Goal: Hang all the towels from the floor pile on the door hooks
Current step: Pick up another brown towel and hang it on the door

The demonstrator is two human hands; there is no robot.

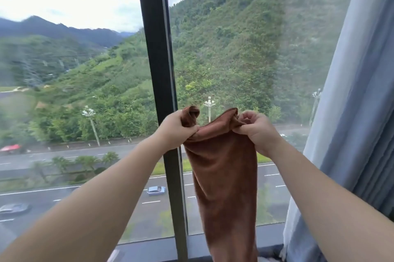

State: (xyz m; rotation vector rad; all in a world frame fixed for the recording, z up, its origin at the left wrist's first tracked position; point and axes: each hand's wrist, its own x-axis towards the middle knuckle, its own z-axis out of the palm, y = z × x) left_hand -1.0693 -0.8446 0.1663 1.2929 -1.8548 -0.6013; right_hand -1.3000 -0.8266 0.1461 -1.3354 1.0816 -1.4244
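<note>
Left hand, right hand on towel

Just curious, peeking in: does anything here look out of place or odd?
Nothing looks damaged or spilled. One oddity: the brown towel, pinched at its bunched top edge by the left hand and right hand, hangs before a window beside a blue-grey curtain; no door or hooks show.

towel: up in front of the window glass, hangs down past the sill
left hand: grips its top left corner, right by the frame post
right hand: grips the top right corner
curtain: off to the towel's right
road: behind the glass, down below
</note>
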